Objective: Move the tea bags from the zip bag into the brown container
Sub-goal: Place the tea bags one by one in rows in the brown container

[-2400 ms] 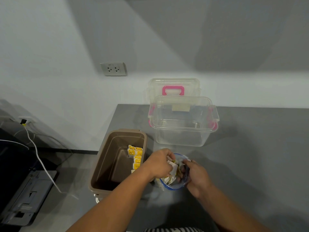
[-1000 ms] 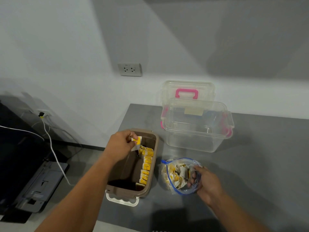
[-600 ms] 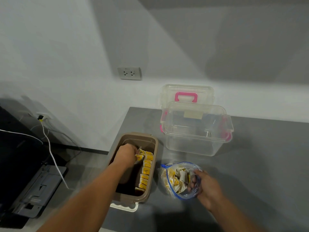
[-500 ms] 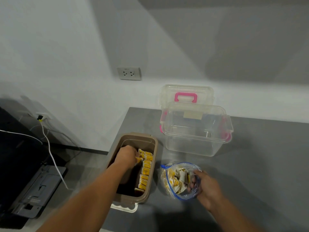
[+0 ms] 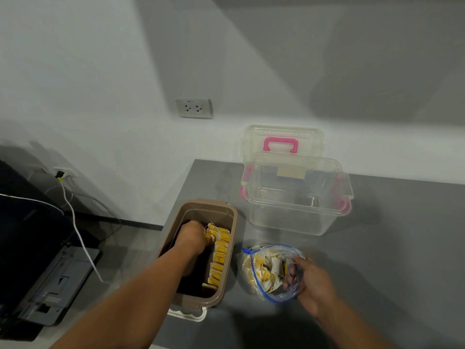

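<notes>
The brown container (image 5: 227,280) stands at the table's left edge, with a row of yellow-and-white tea bags (image 5: 219,255) lined up along its right inner wall. My left hand (image 5: 191,236) is down inside it, fingers closed against the far end of that row on a tea bag. To the right lies the clear zip bag (image 5: 266,270) with a blue seal, its mouth open and several tea bags inside. My right hand (image 5: 308,282) grips the bag's right rim.
A clear storage box (image 5: 297,195) with pink latches stands behind the zip bag, its pink-handled lid (image 5: 280,141) leaning on the wall. A white lid (image 5: 187,314) pokes out under the brown container. A wall socket (image 5: 193,108) is above; cables and a dark device sit left.
My left hand took a tea bag from the zip bag, carried it left and lowered it into the brown container beside the row. My right hand kept hold of the zip bag.
</notes>
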The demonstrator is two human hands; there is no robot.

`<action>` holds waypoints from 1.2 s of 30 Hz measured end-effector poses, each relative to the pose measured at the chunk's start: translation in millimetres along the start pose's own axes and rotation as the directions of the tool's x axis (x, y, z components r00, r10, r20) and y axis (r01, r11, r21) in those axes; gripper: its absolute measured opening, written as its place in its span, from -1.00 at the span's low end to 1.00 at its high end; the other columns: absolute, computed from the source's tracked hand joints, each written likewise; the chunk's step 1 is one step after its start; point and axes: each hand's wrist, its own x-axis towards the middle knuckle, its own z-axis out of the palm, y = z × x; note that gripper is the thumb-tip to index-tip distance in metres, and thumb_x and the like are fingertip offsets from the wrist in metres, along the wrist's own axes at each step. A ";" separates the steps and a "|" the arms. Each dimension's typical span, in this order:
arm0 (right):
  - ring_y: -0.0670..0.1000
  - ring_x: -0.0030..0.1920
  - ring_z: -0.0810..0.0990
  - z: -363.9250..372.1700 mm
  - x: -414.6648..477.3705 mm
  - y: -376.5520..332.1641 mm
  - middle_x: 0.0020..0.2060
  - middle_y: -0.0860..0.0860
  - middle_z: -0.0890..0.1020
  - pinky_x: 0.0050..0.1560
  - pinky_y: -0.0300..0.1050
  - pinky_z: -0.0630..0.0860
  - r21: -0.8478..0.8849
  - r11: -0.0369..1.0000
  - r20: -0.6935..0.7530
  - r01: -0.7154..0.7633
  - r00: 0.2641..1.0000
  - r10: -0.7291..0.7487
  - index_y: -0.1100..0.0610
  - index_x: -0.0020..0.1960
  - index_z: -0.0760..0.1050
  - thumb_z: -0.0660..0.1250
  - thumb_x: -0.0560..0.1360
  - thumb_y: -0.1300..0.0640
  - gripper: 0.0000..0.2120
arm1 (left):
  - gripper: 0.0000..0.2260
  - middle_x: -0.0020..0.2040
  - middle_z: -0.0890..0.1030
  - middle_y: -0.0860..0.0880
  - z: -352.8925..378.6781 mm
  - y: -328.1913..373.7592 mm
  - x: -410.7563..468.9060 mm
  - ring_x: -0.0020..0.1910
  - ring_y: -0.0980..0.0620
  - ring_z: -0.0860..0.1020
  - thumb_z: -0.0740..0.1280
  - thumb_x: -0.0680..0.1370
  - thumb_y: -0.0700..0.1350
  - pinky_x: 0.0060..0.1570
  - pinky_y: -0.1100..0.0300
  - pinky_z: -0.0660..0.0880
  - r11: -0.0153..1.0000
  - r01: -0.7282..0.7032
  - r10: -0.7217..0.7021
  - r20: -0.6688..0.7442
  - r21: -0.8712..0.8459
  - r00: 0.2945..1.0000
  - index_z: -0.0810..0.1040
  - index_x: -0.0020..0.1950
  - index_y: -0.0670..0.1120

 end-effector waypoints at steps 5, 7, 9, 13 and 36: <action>0.11 -0.32 0.66 0.8 -1.6 -1.0 -0.33 0.14 0.67 -0.24 0.04 0.60 0.004 1.000 0.002 -0.007 1.000 0.007 0.24 0.02 0.53 0.20 0.66 0.21 -0.84 | -0.87 -0.01 0.66 -0.07 4.5 1.4 1.6 -0.04 -0.01 0.61 0.32 0.60 -0.11 0.07 0.14 0.53 0.999 0.038 -0.038 0.035 0.003 0.999 0.62 0.05 -0.12; 0.02 -0.48 0.59 1.6 -1.8 -1.1 -0.45 0.07 0.60 -0.40 -0.07 0.53 0.012 1.000 0.006 -0.009 1.000 0.009 0.21 -0.07 0.48 0.18 0.66 0.22 -0.83 | -0.86 0.05 0.65 -0.09 3.5 3.8 1.2 0.04 -0.04 0.61 0.30 0.60 -0.14 0.11 0.14 0.51 0.999 0.037 -0.039 0.072 0.036 0.997 0.61 0.09 -0.14; -0.01 -0.52 0.57 2.1 -3.2 -1.8 -0.47 0.06 0.59 -0.44 -0.09 0.51 0.028 1.000 0.010 -0.006 1.000 0.006 0.20 -0.08 0.46 0.18 0.67 0.24 -0.83 | -0.82 0.06 0.65 -0.10 2.9 6.3 1.2 0.07 -0.07 0.61 0.29 0.60 -0.11 0.08 0.14 0.52 0.998 0.000 -0.006 0.084 0.068 0.996 0.60 0.10 -0.17; -0.01 -0.51 0.57 2.1 -5.0 -1.7 -0.48 0.06 0.58 -0.42 -0.07 0.52 0.046 0.999 0.026 -0.011 1.000 0.009 0.22 -0.07 0.47 0.18 0.66 0.24 -0.84 | -0.78 0.08 0.66 -0.09 6.1 4.6 11.0 0.07 -0.09 0.60 0.20 0.62 -0.09 0.10 0.08 0.50 0.997 0.019 -0.011 0.109 -0.076 0.994 0.61 0.06 -0.11; 0.23 0.04 0.68 -0.1 6.5 12.4 -0.08 0.19 0.73 0.18 0.25 0.59 -0.202 0.976 -0.063 0.078 0.994 -0.093 0.26 0.06 0.59 0.27 0.59 0.30 -0.86 | -0.85 -0.07 0.64 0.14 -65.2 80.0 -103.6 -0.05 0.26 0.60 0.44 0.54 -0.08 0.05 0.36 0.52 0.734 -0.431 0.409 -0.165 -0.525 0.898 0.64 0.10 0.01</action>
